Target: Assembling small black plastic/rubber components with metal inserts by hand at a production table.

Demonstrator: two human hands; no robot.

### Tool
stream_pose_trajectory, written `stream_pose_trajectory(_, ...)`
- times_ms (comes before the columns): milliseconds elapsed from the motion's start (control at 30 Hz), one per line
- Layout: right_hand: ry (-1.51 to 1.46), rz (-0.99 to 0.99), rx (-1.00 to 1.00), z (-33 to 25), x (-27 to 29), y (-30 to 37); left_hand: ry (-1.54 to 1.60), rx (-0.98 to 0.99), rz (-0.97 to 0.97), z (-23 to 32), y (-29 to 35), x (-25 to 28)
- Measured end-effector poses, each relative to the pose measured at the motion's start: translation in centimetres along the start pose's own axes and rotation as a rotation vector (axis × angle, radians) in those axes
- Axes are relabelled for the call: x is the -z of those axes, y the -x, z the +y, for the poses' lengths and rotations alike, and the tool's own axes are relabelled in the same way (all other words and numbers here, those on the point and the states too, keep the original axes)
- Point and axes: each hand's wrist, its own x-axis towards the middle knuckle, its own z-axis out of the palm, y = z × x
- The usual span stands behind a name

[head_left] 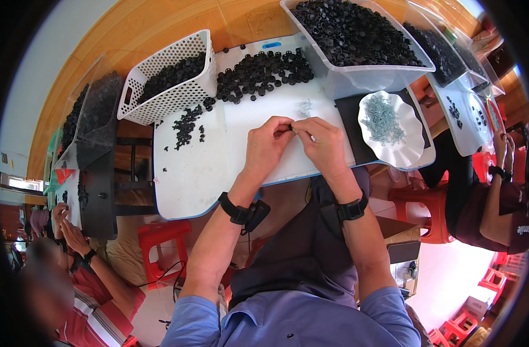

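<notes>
My left hand (266,143) is closed in a pinch on a small black part (291,127) above the white table (241,162). Fingertips of my right hand (323,144) meet it from the other side, also pinched; what they hold is too small to make out. Just beyond my hands lies a little heap of thin silvery metal pieces (304,109). More of these pieces (383,118) fill a scalloped white dish (412,141) to the right. Black round caps (264,75) are spread at the table's far side, with smaller black parts (186,127) to the left.
A perforated white basket (209,78) and a clear tub (345,78) of black parts stand along the far edge. Under the dish is a black mat (348,113). Co-workers sit at both sides; red stools (163,248) stand below the table.
</notes>
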Motion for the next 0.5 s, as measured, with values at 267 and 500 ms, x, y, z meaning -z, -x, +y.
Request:
stream_pose_trajectory(267,0.05,0.0,0.05,-0.2,-0.3,0.0,0.309,0.198,-0.137,-0.4,-0.9,1.4)
stream_pose_trajectory(500,0.018,-0.01,0.058,-0.5,-0.1,0.0,0.366,0.213,-0.186,-0.4,-1.3,2.0)
